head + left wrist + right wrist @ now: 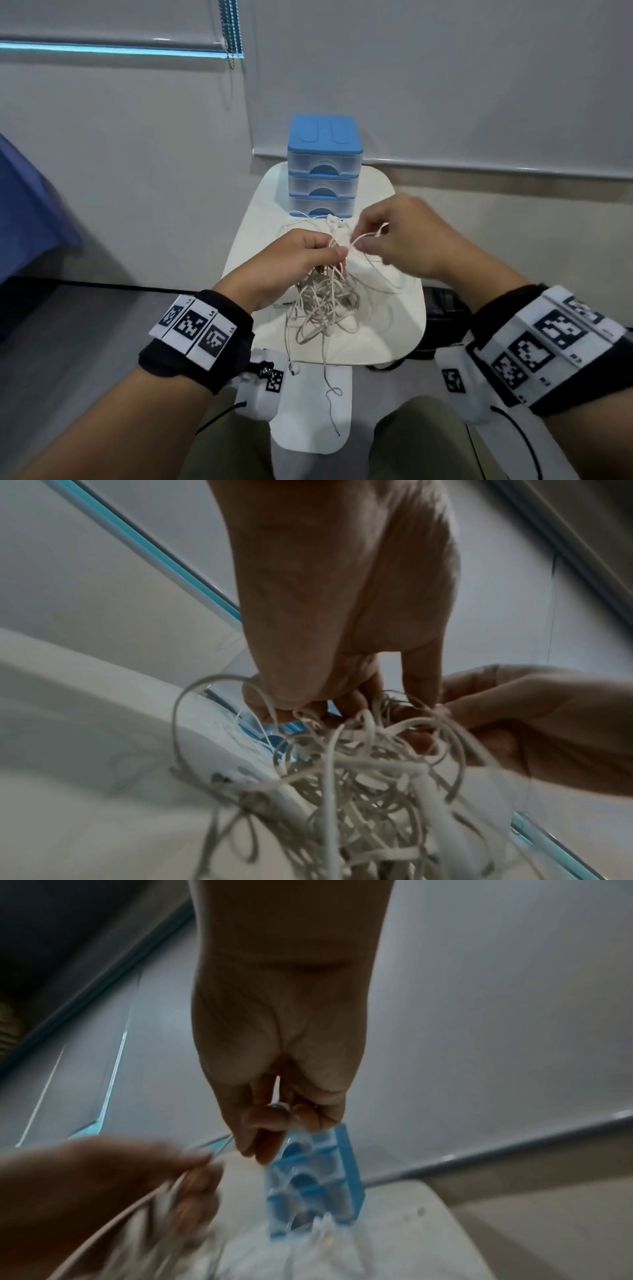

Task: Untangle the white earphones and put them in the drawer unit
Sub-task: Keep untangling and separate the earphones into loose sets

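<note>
A small white table (404,329) stands by a grey wall (445,68). A blue cloth (24,205) hangs at the left. A bead chain (230,31) hangs from the blind (102,20).

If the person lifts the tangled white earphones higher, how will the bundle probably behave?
The white earphones look floppy: loose loops hang from the left hand, and one end dangles past the table edge. The knot will probably rise as one clump. They seem light, since the right hand only pinches one strand.

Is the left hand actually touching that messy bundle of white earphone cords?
Touching. The left wrist view shows the left hand with fingertips pinching strands at the top of the white earphones.
</note>
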A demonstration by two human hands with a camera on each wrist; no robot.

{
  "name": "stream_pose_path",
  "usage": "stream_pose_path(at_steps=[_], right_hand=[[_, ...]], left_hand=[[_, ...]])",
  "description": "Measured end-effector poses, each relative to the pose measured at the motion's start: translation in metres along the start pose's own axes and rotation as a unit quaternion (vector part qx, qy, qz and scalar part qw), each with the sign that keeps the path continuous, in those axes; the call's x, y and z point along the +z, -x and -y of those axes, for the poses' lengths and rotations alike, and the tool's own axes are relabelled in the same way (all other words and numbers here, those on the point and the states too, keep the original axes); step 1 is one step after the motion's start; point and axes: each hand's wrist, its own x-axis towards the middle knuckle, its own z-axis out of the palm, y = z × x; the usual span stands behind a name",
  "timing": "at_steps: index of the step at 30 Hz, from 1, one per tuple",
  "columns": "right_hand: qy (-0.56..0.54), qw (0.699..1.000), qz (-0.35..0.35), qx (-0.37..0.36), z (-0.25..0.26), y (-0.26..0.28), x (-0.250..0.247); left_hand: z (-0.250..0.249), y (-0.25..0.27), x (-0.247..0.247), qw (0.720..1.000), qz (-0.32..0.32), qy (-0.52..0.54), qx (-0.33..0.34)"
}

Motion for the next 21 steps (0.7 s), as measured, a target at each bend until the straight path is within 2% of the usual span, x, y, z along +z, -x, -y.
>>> stream_pose_path(at_steps=[2, 4, 7, 9, 11, 13, 15, 17, 19, 21], right_hand=[[-0.037, 0.999, 0.002, 0.007, 0.004, -0.002, -0.020], [-0.194, 0.980, -0.039, 0.032, 0.010, -0.001, -0.037], [-0.393, 0.912, -0.096, 0.072, 0.018, -0.003, -0.053], [-0.482, 0.868, -0.092, 0.071, 0.021, -0.003, -0.056], [-0.548, 0.825, -0.125, 0.059, 0.021, -0.006, -0.057], [-0.550, 0.806, -0.213, 0.049, 0.018, -0.010, -0.055], [-0.462, 0.824, -0.325, 0.045, 0.011, -0.013, -0.051], [-0.393, 0.828, -0.400, 0.033, 0.004, -0.015, -0.046], [-0.433, 0.813, -0.388, 0.022, 0.003, -0.014, -0.042], [-0.560, 0.777, -0.289, 0.001, 0.010, -0.008, -0.040]], left_hand=[[0.002, 0.004, 0.002, 1.000, 0.028, -0.003, 0.002], [0.006, 0.005, 0.004, 0.999, 0.044, -0.008, 0.001], [0.008, 0.005, 0.004, 0.999, 0.030, -0.003, 0.010], [0.005, 0.003, 0.002, 0.999, 0.030, -0.008, 0.020], [0.003, 0.004, 0.002, 0.999, 0.037, -0.012, 0.020], [0.004, 0.006, 0.002, 0.999, 0.043, -0.013, 0.010], [0.005, 0.006, 0.002, 0.999, 0.043, -0.014, 0.003], [0.005, 0.006, 0.002, 0.999, 0.040, -0.008, -0.001], [0.004, 0.005, 0.003, 0.999, 0.037, -0.008, -0.003], [0.004, 0.004, 0.002, 1.000, 0.028, -0.013, -0.003]])
